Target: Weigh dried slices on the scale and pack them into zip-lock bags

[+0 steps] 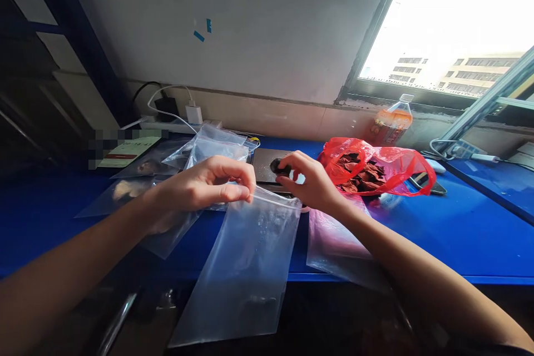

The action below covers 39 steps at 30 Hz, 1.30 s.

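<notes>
My left hand (217,182) pinches the top edge of a clear zip-lock bag (250,267), which hangs down past the front edge of the blue table. Over a flat scale-like plate (262,164), my right hand (306,178) holds a small dark, roundish piece (278,167) between thumb and fingers; its exact kind is unclear. Right of that hand, an open red plastic bag (400,164) contains dark reddish-brown dried slices (362,173). Beneath my right forearm lies a pinkish stack of plastic bags (334,233).
Several clear bags with pale pieces (125,190) lie at left, near a green-and-white card (130,151). A white charger (193,113) and cables sit by the wall. A bottle with orange label (396,119) stands behind the red bag. A metal post (484,100) rises at right.
</notes>
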{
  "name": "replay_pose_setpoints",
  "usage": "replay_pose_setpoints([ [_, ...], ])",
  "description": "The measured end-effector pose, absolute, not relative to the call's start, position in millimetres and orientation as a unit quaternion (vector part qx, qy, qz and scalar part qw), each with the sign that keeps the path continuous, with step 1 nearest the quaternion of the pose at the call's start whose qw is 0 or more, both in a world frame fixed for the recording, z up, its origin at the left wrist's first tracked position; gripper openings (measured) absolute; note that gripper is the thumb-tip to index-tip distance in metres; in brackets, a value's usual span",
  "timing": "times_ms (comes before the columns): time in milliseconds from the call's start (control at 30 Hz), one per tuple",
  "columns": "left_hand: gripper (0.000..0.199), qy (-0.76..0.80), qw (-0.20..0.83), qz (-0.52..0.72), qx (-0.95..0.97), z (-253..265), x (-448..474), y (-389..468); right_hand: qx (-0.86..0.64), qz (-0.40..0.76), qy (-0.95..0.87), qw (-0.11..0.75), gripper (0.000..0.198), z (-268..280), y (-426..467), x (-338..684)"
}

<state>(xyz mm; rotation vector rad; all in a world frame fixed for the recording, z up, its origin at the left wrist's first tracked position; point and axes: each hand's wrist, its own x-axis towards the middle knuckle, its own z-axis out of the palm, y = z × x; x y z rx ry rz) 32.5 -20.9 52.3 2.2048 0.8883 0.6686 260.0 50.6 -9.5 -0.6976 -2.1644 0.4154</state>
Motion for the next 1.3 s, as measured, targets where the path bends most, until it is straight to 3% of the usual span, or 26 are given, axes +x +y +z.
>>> replay_pose_setpoints([
  [167,0.016,0.369,0.328,0.255,0.832,51.3,33.3,-22.3,-0.268,0.364,-0.791,0.413,0.033,8.5,28.3,269.1],
  [300,0.015,0.349,0.334,0.251,0.839,47.8,33.2,-19.2,-0.227,0.371,-0.824,0.363,0.033,17.4,20.2,273.3],
  [433,0.014,0.340,0.322,0.250,0.848,43.8,32.1,-14.4,-0.200,0.456,-0.815,0.295,0.031,17.8,17.2,273.2],
  [500,0.014,0.340,0.317,0.253,0.848,42.8,31.3,-12.7,-0.211,0.469,-0.804,0.298,0.033,16.7,15.7,272.0],
  [567,0.014,0.336,0.318,0.259,0.848,42.4,30.6,-11.6,-0.233,0.423,-0.809,0.335,0.032,15.4,16.4,271.7],
  [667,0.013,0.324,0.322,0.269,0.848,42.6,29.9,-10.7,-0.265,0.238,-0.841,0.407,0.021,11.1,27.4,275.7],
  [800,0.014,0.311,0.335,0.274,0.846,42.8,29.2,-10.7,-0.312,0.036,-0.852,0.418,0.019,-4.8,59.5,284.6],
  [933,0.016,0.304,0.344,0.264,0.848,41.1,28.1,-9.8,-0.343,0.006,-0.860,0.379,0.022,-23.1,85.9,283.8],
  [1033,0.016,0.301,0.349,0.257,0.850,38.7,27.2,-7.7,-0.321,0.009,-0.876,0.360,0.013,-28.7,92.4,278.2],
  [1300,0.018,0.327,0.342,0.247,0.846,39.1,31.6,-8.3,-0.313,-0.013,-0.872,0.377,0.017,-31.0,89.0,273.5],
])
